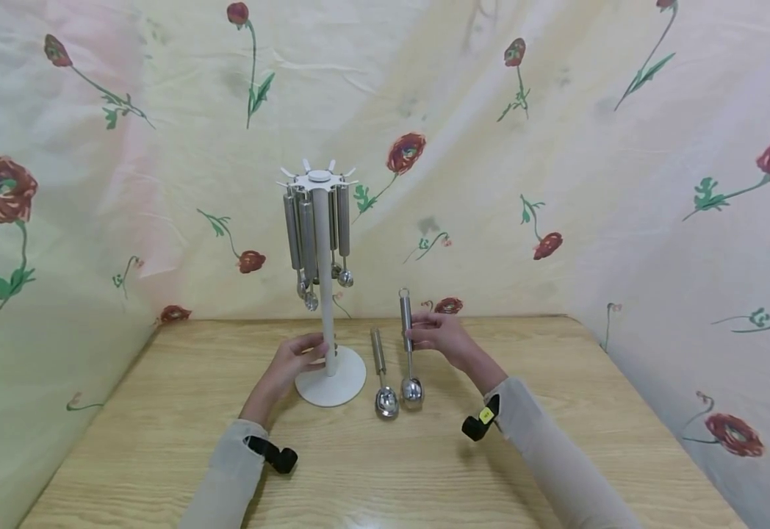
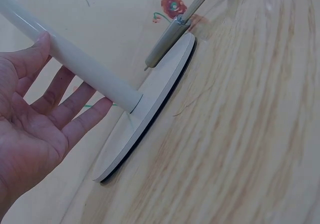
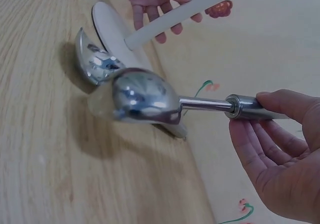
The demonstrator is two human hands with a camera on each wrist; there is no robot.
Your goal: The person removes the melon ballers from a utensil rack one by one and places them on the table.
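A white utensil stand (image 1: 347, 386) has a round base on the table. Several metal utensils (image 1: 308, 239) with small rounded heads hang from its star-shaped top. My left hand (image 1: 297, 358) holds the pole low down, thumb on one side and fingers behind. To the right, my right hand (image 1: 443, 336) pinches the steel handle of an ice cream scoop (image 3: 145, 96) between thumb and fingers. This scoop is roughly upright, ring end up, bowl down and apparently above the table. Another scoop (image 1: 387, 402) lies between it and the stand, its bowl facing up.
The light wooden table (image 1: 372, 477) runs back to a floral cloth backdrop (image 1: 464, 184), which also encloses both sides. Black wrist cameras are strapped to the left sleeve (image 1: 222, 470) and the right sleeve (image 1: 557, 455).
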